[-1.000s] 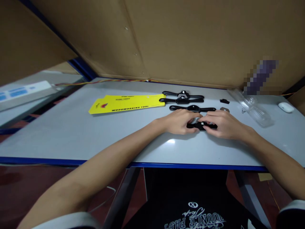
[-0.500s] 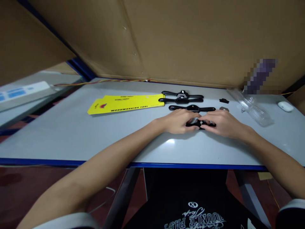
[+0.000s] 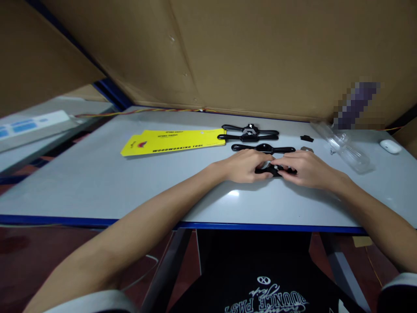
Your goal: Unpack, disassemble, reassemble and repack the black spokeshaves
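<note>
A black spokeshave (image 3: 276,174) lies low over the table between my hands, its ends partly hidden by my fingers. My left hand (image 3: 246,166) is closed round its left side. On the other side, my right hand (image 3: 306,168) is closed on the right part, thumb and fingertips close to a small silver screw (image 3: 276,167) at the middle. Just behind lies another black spokeshave body (image 3: 263,148). A grey blade (image 3: 306,149) rests beyond my right fingers, partly covered, and a small black cap piece (image 3: 306,138) lies farther back.
Two more spokeshaves (image 3: 249,131) lie at the back beside yellow cards (image 3: 176,142) printed "woodworking tool". Clear plastic packaging (image 3: 348,150) and a white mouse-shaped object (image 3: 390,146) sit at right. A cardboard wall (image 3: 247,56) closes off the back; a power strip (image 3: 35,126) is at far left.
My right thumb and fingertips have shifted slightly at the spokeshave's screw. Both hands otherwise keep their place, and the things on the table have not moved.
</note>
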The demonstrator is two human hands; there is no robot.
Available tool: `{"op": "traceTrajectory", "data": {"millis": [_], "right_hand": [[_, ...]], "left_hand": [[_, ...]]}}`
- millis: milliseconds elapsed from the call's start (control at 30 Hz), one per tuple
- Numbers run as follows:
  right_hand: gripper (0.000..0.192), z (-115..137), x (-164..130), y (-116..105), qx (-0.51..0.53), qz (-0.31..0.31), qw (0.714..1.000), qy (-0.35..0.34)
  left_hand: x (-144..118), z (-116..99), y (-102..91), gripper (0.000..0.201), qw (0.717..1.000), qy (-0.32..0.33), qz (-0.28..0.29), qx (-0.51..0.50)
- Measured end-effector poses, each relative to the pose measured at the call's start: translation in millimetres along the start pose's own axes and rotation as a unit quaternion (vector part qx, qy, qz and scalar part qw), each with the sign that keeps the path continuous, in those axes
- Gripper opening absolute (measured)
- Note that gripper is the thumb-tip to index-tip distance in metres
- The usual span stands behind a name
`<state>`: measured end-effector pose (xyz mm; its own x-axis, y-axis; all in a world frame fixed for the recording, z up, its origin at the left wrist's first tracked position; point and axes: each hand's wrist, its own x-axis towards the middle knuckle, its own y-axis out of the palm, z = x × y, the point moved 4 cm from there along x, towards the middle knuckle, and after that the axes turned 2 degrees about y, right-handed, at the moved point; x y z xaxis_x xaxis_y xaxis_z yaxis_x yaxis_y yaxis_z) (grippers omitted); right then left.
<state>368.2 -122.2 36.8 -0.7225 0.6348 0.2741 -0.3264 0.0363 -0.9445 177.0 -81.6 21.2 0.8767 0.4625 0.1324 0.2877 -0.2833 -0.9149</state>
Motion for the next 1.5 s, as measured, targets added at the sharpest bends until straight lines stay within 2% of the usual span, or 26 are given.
{"op": "traceTrajectory", "data": {"millis": [200, 600, 800, 1033, 1500], "right_hand": [[0.029, 0.1, 0.0, -3.3, 0.004, -0.013, 1.000, -0.007], [0.029, -3.0, -3.0, 5.1, 0.087, -0.049, 0.995, -0.021], [0.029, -4.8, -2.3, 2.3, 0.108, -0.043, 0.993, -0.004], [0.030, -8.3, -1.0, 3.7, 0.103, -0.055, 0.993, 0.020], [0.029, -15.3, 3.2, -0.6, 0.081, -0.027, 0.996, 0.022]], "left_hand": [[-0.2, 0.0, 0.2, 0.032, 1.000, -0.004, 0.001, 0.004], [1.0, -0.9, 2.3, 0.036, 1.000, -0.015, 0.009, 0.012], [3.0, -1.7, 0.2, 0.037, 1.000, -0.018, 0.015, 0.008], [4.1, -0.4, -1.0, 0.039, 1.000, -0.015, 0.009, 0.001], [5.8, 4.5, -0.2, 0.046, 1.000, -0.005, -0.003, 0.008]]}}
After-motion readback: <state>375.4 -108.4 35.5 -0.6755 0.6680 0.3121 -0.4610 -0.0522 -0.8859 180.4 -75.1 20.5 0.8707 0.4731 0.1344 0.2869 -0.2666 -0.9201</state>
